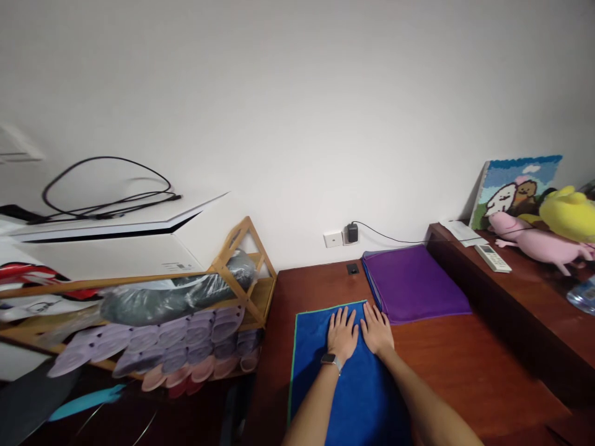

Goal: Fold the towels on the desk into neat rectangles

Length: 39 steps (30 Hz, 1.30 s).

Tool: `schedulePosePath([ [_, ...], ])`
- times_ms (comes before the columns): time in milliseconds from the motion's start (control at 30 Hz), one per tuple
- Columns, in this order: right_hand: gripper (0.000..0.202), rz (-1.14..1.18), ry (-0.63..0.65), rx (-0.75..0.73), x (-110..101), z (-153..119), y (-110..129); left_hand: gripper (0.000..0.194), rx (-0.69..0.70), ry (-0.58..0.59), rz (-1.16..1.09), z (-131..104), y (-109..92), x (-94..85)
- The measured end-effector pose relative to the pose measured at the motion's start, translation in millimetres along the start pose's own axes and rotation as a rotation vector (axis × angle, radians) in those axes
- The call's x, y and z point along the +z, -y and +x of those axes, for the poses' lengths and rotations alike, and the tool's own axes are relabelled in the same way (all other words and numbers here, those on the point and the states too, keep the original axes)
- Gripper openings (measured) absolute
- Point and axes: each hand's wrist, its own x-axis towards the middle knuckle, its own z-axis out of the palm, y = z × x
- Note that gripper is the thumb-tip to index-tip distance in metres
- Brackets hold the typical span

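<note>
A blue cloth (313,353) with a green edge lies spread on the brown wooden desk (446,365). My left hand (343,334), with a watch on its wrist, rests flat on the cloth near its far edge, fingers spread. Beside it, my right hand (376,328) lies flat at the cloth's far right corner, fingers stretched out. Neither hand holds anything. Just beyond my right hand sits a folded stack of purple cloth (418,285), with a bluish layer showing along its left side. The near part of the blue cloth runs out of view below.
On the left, a wooden rack (271,297) carries slippers (199,337), a plastic-wrapped bundle (176,300) and a white box (116,254). A black charger (352,233) is plugged into the wall. The raised right ledge holds a remote (493,258), a pink plush toy (534,238) and a picture (515,186).
</note>
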Motion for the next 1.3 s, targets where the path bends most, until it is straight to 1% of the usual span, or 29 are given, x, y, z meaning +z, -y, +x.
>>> schedulePosePath([
  [67,0.064,-0.003,0.011,-0.008,2,1,-2,0.055,0.028,-0.042,0.004,6,-7,4.6],
  [167,0.063,-0.015,0.028,-0.01,4,2,-6,0.055,0.055,-0.046,0.001,16,-17,11.6],
  [233,0.063,-0.02,0.025,-0.014,6,2,-7,0.055,0.068,-0.025,0.0,21,-18,12.5],
  [267,0.063,-0.02,0.021,-0.018,7,2,-8,0.054,0.076,-0.016,0.001,20,-14,11.2],
  [300,0.063,-0.02,0.016,-0.019,7,2,-8,0.054,0.076,-0.011,0.004,18,-7,8.7],
  [367,0.064,-0.021,0.01,-0.016,9,1,-9,0.054,0.032,-0.02,0.028,7,16,0.4],
  [467,0.064,-0.026,-0.002,-0.004,11,1,-6,0.056,-0.105,-0.059,0.088,-17,63,-15.9],
  [533,0.065,-0.044,-0.013,-0.022,12,2,-3,0.058,-0.164,-0.065,0.11,-30,89,-25.5],
  [567,0.066,-0.061,-0.021,-0.044,12,4,-2,0.058,-0.177,-0.063,0.114,-35,99,-29.0],
  [633,0.068,-0.098,-0.039,-0.111,13,7,0,0.059,-0.187,-0.062,0.117,-38,109,-32.9],
  [700,0.07,-0.115,-0.041,-0.181,13,11,-2,0.06,-0.183,-0.068,0.117,-38,110,-33.2],
  [767,0.07,-0.097,-0.016,-0.207,14,14,-6,0.059,-0.178,-0.072,0.117,-36,108,-31.9],
  [900,0.069,-0.044,0.012,-0.166,15,14,-12,0.059,-0.168,-0.062,0.117,-32,109,-30.6],
  [1167,0.073,-0.018,0.006,-0.131,16,15,-11,0.059,-0.177,-0.059,0.119,-26,111,-28.1],
  [1300,0.072,-0.006,0.008,-0.135,16,16,-12,0.06,-0.226,-0.062,0.126,-34,124,-29.6],
])
